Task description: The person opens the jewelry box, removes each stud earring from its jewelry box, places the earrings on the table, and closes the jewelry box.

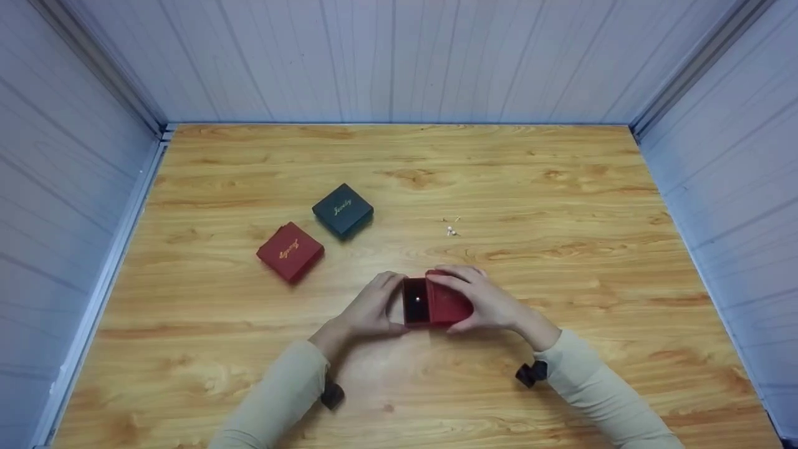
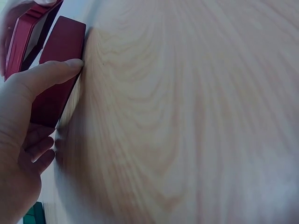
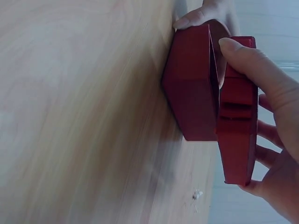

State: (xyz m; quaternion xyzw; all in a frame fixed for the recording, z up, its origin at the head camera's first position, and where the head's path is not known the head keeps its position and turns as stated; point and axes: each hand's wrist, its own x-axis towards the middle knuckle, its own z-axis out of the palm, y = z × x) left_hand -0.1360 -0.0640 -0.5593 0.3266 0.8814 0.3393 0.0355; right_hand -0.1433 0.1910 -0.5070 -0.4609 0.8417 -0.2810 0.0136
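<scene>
A small red jewelry box base (image 1: pixel 416 318) sits on the table near me, with a dark insert (image 1: pixel 415 310) that bears one small pale bead, like an earring stud (image 1: pixel 418 299). My left hand (image 1: pixel 371 307) grips this base from the left; its thumb (image 2: pixel 60 73) lies across the near side. With my right hand (image 1: pixel 489 304) I hold the red lid (image 3: pixel 236 121) by its edges, thumb on the near side and fingers on the far side. The lid stands tilted up beside the base's right side, its inner face partly showing in the head view.
Farther back on the left are a dark green box (image 1: pixel 343 209) and another red box (image 1: pixel 290 252), both closed with gold lettering on top. Several tiny white-headed studs (image 1: pixel 451 231) lie beyond my hands. Pale panel walls (image 1: pixel 399 62) border the wooden table (image 1: pixel 561 206).
</scene>
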